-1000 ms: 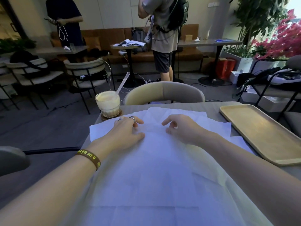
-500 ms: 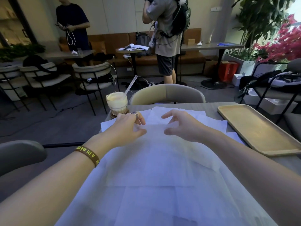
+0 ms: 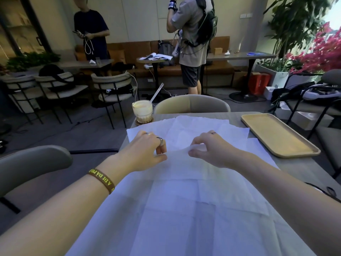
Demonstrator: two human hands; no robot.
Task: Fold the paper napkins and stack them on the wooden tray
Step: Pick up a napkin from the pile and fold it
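Well forward over the surface (image 3: 302,169), both bare forearms reach out side by side, palms down. The left hand (image 3: 144,152) (a ring on one finger, a brown wristband (image 3: 102,180) with yellow lettering at the wrist) has its fingers (image 3: 159,149) curled, thumb and forefinger pinching the far edge of the top napkin (image 3: 184,174). The right hand (image 3: 214,150) mirrors it just beside, its fingers (image 3: 199,139) bent and its thumb underneath, nipping the same edge, which lifts slightly off the sheets below. That napkin lies on top of a loose spread of white paper napkins (image 3: 193,218) that overlap one another, covering most of the surface from the near edge to the far one. To the right of them, close to their edge, lies the wooden tray (image 3: 276,139), flat on the surface. At the far left corner stands a glass of creamy drink (image 3: 142,111) on a coaster, a straw (image 3: 156,93) leaning out of it, just beyond the napkins' corner. A rounded chair back (image 3: 191,105) rises behind the far edge. Two people stand further off among other tables and chairs.
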